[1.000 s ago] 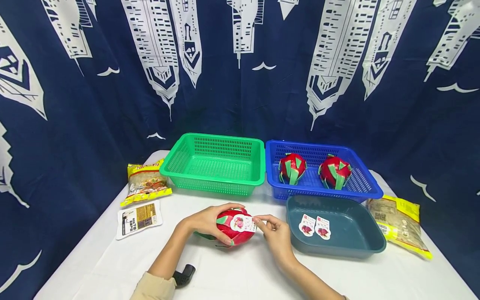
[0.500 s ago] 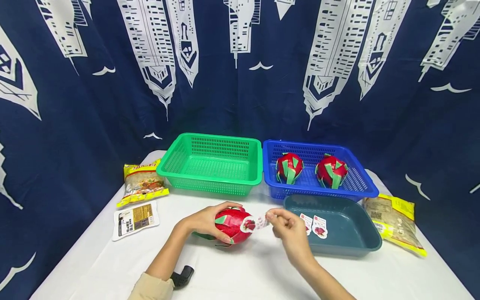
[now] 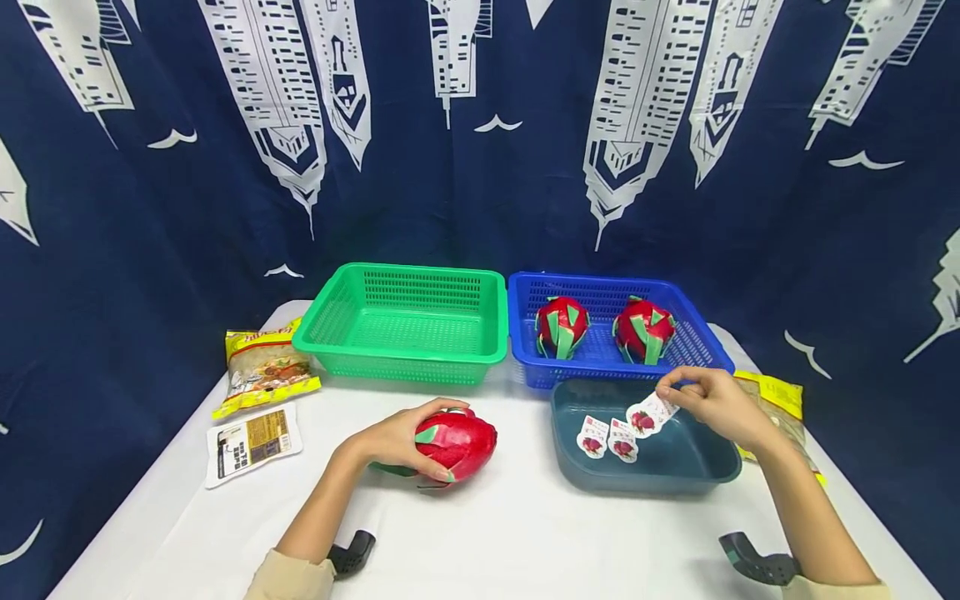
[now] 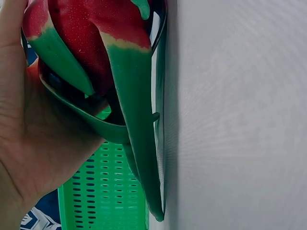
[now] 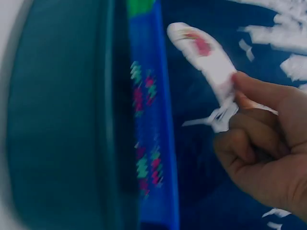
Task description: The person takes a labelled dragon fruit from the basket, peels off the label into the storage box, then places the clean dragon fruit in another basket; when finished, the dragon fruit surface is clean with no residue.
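On the white table lies a red dragon fruit with green leaf tips. My left hand grips it round its leafy end; the left wrist view shows the long green scales close to the palm. Over the dark teal tray is my right hand, pinching a white label printed with a dragon fruit. The right wrist view shows that label blurred between thumb and finger. Two similar labels, a left one and a right one, lie inside the tray.
Behind stand a green basket and a blue basket holding two dragon fruits. A yellow food bag and a white pouch lie left. Another yellow bag is partly hidden behind my right arm.
My right hand has carried the label away from the dragon fruit, rightward over the teal tray. My left hand keeps its grip on the fruit. The head view has shifted slightly.
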A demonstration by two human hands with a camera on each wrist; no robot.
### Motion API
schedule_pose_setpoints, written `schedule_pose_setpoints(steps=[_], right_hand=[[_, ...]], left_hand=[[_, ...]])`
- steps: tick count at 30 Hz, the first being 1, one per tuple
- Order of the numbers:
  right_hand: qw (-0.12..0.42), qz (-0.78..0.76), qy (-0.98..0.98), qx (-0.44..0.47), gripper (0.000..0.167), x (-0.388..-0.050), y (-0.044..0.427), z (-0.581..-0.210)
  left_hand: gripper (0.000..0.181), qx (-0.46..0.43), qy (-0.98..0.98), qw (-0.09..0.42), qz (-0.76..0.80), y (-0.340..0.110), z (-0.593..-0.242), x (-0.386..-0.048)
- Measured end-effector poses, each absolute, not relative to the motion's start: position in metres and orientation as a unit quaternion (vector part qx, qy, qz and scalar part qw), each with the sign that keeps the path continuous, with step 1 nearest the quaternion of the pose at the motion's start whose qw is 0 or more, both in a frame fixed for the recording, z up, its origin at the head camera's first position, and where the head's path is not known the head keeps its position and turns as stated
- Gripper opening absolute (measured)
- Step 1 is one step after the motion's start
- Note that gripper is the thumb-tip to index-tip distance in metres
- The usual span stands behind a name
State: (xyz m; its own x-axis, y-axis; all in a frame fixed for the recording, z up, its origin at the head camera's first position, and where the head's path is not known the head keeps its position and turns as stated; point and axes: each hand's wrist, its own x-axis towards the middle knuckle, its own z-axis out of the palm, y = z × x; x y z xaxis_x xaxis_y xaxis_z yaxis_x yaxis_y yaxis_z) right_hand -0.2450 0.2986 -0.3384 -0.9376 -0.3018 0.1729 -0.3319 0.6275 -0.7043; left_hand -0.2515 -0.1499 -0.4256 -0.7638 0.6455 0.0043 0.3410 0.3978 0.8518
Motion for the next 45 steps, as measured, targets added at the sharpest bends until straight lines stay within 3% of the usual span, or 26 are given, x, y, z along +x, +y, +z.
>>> schedule_pose_setpoints(steps=[5,9,17,24,31,36,39,45], right_hand=[[-0.049,0.296,-0.927,0.227,0.009,-0.268,0.315,-0.358],[-0.066,0.256,-0.927,0.267,0.005,-0.277,0.318,-0.373],[-0.022,0.208,-0.947,0.245,0.006,-0.284,0.316,-0.399],[0.007,0.181,-0.954,0.240,0.004,-0.287,0.315,-0.410],[-0.009,0.162,-0.958,0.237,0.018,-0.284,0.315,-0.417],[0.018,0.146,-0.962,0.230,0.035,-0.277,0.317,-0.418],[0.025,0.155,-0.966,0.208,0.037,-0.269,0.317,-0.416],[-0.047,0.148,-0.972,0.173,0.048,-0.262,0.315,-0.413]], left_hand=[[0.081,0.301,0.823,0.157,0.457,-0.153,-0.428,-0.251],[0.082,0.295,0.825,0.156,0.456,-0.152,-0.424,-0.247],[0.080,0.305,0.816,0.166,0.462,-0.145,-0.396,-0.233],[0.079,0.296,0.818,0.166,0.464,-0.146,-0.393,-0.231],[0.081,0.294,0.817,0.170,0.467,-0.147,-0.408,-0.240],[0.082,0.283,0.824,0.166,0.463,-0.150,-0.425,-0.249],[0.081,0.283,0.824,0.169,0.461,-0.150,-0.427,-0.250],[0.085,0.286,0.822,0.195,0.453,-0.153,-0.421,-0.250]])
